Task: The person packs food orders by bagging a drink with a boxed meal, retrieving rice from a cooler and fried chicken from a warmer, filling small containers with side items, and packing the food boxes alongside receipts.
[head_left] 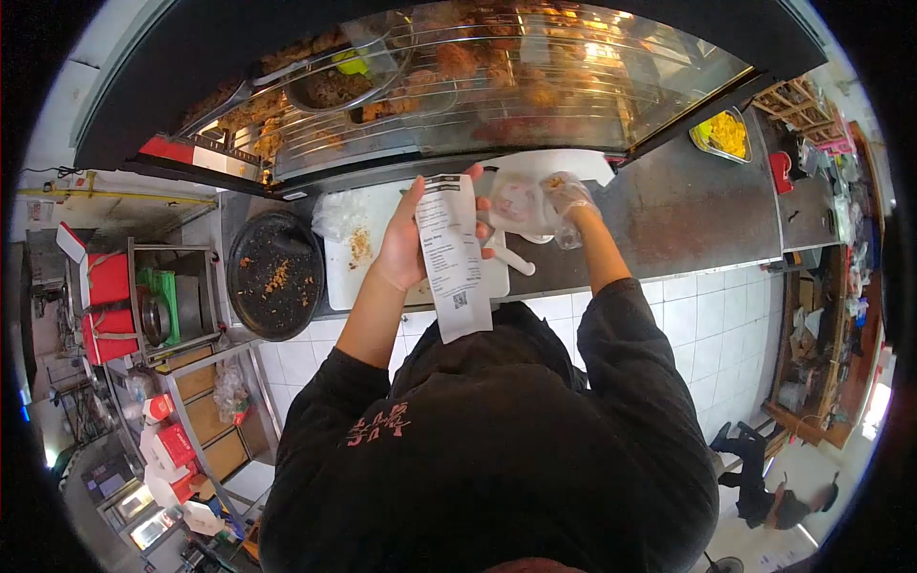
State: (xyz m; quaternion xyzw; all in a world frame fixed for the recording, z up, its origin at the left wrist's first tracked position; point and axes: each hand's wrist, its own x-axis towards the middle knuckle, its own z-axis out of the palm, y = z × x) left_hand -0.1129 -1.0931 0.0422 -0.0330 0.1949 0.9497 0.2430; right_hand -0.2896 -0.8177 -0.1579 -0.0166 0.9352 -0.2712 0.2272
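My left hand (401, 250) is closed around a long printed receipt (449, 239) with a QR code near its lower end. Its fingertips show past the receipt's right edge, close to a clear plastic bag (517, 201) with red print. My right hand (570, 202), in a clear plastic glove with brown crumbs on it, is closed at the bag's right side. The plastic blurs its fingers. Under both hands is a white cutting board (387, 202) with crumbs on it. A white handle (516, 263) sticks out below the bag; what it belongs to is hidden.
A glass display case (573, 134) with fried food overhangs the counter (688, 205). A round black tray (250, 286) with crumbs stands left, beside crumpled clear plastic (336, 216). A metal tray of yellow food (723, 136) is at the far right. Another person (764, 497) is lower right.
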